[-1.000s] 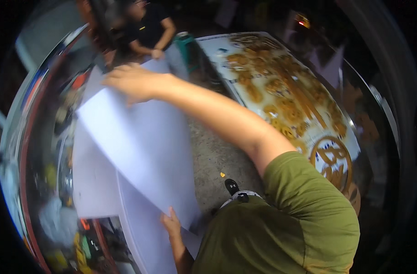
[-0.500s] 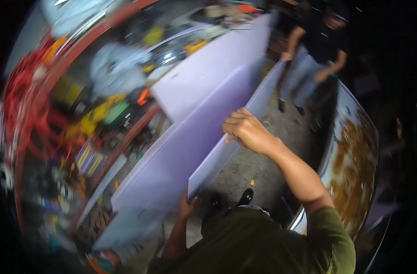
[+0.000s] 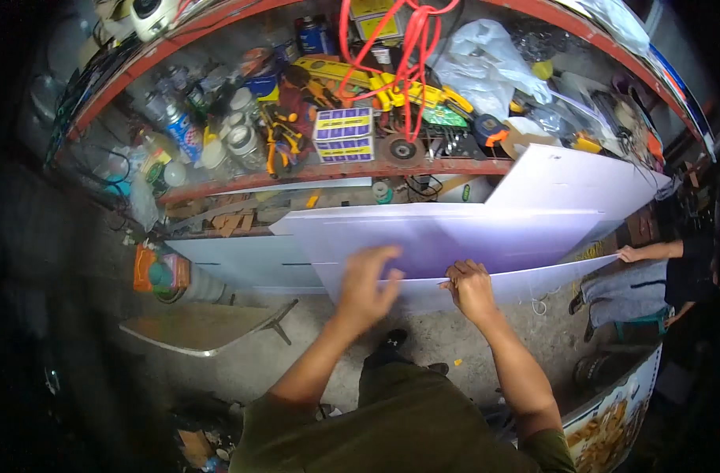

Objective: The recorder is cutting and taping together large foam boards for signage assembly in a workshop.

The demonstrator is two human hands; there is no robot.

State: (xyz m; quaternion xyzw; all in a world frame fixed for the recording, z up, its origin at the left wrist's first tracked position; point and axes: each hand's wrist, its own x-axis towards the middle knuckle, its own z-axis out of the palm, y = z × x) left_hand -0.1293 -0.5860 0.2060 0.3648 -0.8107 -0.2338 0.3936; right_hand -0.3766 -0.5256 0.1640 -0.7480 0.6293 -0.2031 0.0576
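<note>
My right hand (image 3: 472,290) is closed over the top edge of a thin white panel (image 3: 525,285), which stands on edge in front of me. To its left, my left hand (image 3: 364,292) hovers by the panel's near end, fingers spread and slightly blurred, with nothing visible in it. At the right, a co-worker's hand (image 3: 629,253) grips the panel's other end. Close behind stands a larger white sheet (image 3: 336,236), leaning toward the shelf, and another white sheet (image 3: 569,185) rises behind that one. The lower part of the held panel is partly hidden by my arms.
A red-edged shelf (image 3: 281,180) crosses the far side, crowded with jars, pliers, yellow levels and a box (image 3: 343,135). Red cable (image 3: 411,71) hangs over it. A low table (image 3: 194,327) stands left, near an orange container (image 3: 145,268). A stained board (image 3: 612,418) leans at lower right.
My view has swung left to face the shelf. My left hand has come off the panel's lower corner and risen beside it. My right hand still grips the top edge.
</note>
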